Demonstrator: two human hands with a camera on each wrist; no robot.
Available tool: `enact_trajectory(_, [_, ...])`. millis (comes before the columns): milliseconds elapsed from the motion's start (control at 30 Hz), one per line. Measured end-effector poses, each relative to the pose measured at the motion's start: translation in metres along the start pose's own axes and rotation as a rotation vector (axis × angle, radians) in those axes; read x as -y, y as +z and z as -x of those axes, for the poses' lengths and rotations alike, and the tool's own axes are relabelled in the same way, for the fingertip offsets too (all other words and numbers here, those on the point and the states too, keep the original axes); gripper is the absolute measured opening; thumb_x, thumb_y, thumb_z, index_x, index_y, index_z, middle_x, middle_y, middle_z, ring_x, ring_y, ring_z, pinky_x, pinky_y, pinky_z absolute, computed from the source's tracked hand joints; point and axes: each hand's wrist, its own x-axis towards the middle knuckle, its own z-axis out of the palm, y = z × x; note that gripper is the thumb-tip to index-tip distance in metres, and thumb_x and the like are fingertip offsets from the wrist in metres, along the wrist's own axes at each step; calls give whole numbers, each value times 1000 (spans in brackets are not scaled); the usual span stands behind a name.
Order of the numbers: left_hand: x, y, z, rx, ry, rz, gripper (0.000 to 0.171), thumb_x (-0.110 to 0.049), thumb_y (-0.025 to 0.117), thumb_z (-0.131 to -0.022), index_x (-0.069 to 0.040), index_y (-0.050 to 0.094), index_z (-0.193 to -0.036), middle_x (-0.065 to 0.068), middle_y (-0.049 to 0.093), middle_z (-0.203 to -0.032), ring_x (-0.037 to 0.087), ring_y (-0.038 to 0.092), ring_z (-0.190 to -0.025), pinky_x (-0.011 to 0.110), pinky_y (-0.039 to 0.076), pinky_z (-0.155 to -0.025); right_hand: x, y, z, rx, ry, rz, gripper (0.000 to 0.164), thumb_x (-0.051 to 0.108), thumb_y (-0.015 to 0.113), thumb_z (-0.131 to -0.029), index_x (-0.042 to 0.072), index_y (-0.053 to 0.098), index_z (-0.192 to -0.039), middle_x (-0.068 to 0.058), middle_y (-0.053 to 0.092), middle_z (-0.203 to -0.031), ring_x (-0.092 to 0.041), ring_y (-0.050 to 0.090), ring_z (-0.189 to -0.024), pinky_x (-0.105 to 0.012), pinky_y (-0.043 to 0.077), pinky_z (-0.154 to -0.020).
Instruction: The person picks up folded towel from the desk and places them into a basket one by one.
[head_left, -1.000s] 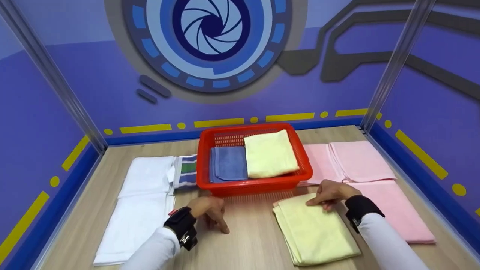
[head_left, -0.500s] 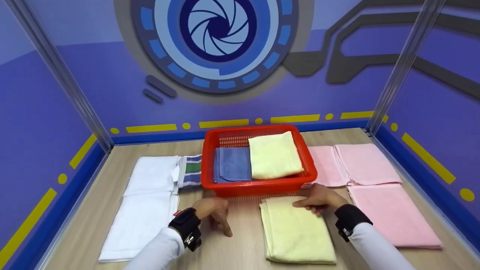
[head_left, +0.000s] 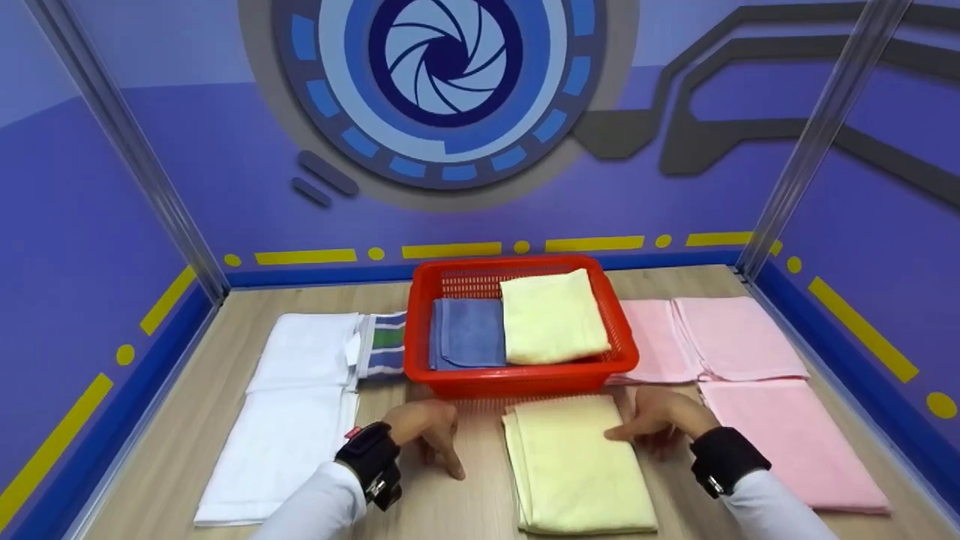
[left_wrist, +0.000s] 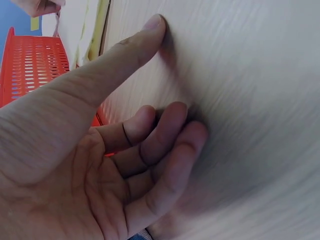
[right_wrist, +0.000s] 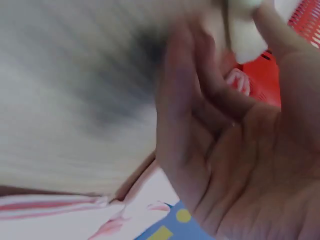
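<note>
Left hand (head_left: 426, 429) relaxed and empty, right hand (head_left: 666, 416) loose, gripping nothing, its thumb over the edge of the yellow towel (head_left: 576, 474) outside the basket (head_left: 517, 384), perhaps to steady it

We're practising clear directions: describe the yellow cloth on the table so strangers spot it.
Find the red basket. In front of it, by the right hand, lies a folded yellow cloth. It is the only yellow one outside the basket.

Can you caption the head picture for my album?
Right hand touching a folded pale yellow towel in front of a red plastic basket.
</note>
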Motion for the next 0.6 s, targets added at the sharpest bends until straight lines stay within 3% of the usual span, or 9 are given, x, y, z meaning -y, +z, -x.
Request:
enact_trajectory(67, [1,0,0,7,-7,-2,41,-37,94,-71,-13,62,-63,-3,58,-58,10,56,-52,24,48,-54,3,4,0,51,22,0,52,50,81,-83,2,69,-65,-6,67,-54,-17,69,-52,-29,55,-52])
enact_trajectory(100, [1,0,0,8,-10,-2,41,-37,94,-71,-13,62,-63,-3,58,-59,10,55,-52,25,48,-54,5,6,-2,58,0,17,52,49,81,-84,3,68,-63,-6,67,-54,-17,69,-52,-28,54,-51])
enact_trajectory(167, [2,-1,1,7,-11,-4,41,-38,94,-71,-13,63,-63,-3,58,-58,11,55,-52,25,48,-54,9,8,-4,42,-31,39,51,48,80,-84,4,64,-65,-6,65,-53,-17,69,-51,-27,54,-50])
enact_trajectory(367, [5,0,3,1,22,-53,40,-40,93,-71,-12,66,-61,-2,59,-53,10,55,-49,22,41,-50,23,19,-8,11,12,25,52,52,80,-84,3,63,-76,-7,64,-61,-22,70,-56,-33,59,-60])
enact_trajectory(467, [6,2,2,4,37,-50,40,-40,93,-72,-12,67,-62,-2,59,-52,9,54,-49,21,40,-49,29,26,-10,4,-25,49,52,50,77,-87,6,56,-67,0,49,-58,-18,58,-54,-30,51,-59])
enact_trajectory(600, [2,0,2,-5,50,-76,41,-41,92,-74,-12,64,-64,-2,59,-54,10,55,-50,21,40,-50,35,31,-14,0,-190,105,55,46,67,-95,17,37,-59,6,27,-59,-13,31,-56,-27,30,-59])
